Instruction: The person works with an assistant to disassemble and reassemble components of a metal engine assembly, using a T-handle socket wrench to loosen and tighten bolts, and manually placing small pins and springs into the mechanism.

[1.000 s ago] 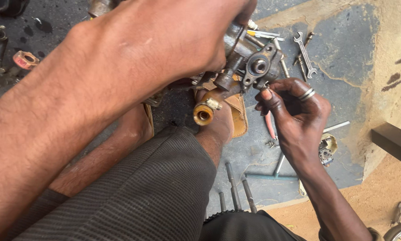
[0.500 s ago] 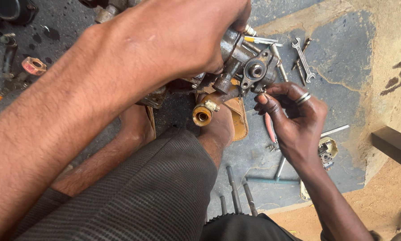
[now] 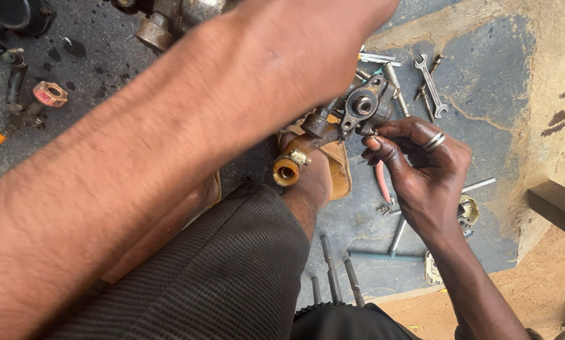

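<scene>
Below the left hand (image 3: 307, 56), which reaches in from the near left and closes over the top of a grimy metal valve body (image 3: 364, 107), the part is held up off the floor so its round port faces the camera. Fingers wrapped on it; exact grip hidden by the back of the hand.

Right hand (image 3: 421, 164), ring on one finger, comes in from the lower right. Thumb and fingertips pinched together at the underside of the valve body, touching it. Whether a small piece sits in the pinch, cannot tell.

Brass fitting (image 3: 287, 170) juts from the lower end of the assembly, open end toward the camera, just above a knee in dark ribbed trousers (image 3: 232, 271). Likely braced near the leg for steadiness.

Farther out, on the blue-grey floor (image 3: 484, 75): open-ended spanner (image 3: 431, 83) and loose bolts, near the work and within reach. Pink-handled tool (image 3: 383, 182) beside a tan sandal (image 3: 339, 164). Long rods (image 3: 333, 271) lie by the trousers. Upper left, well apart, a hose fitting with a pink cap (image 3: 48, 94).
</scene>
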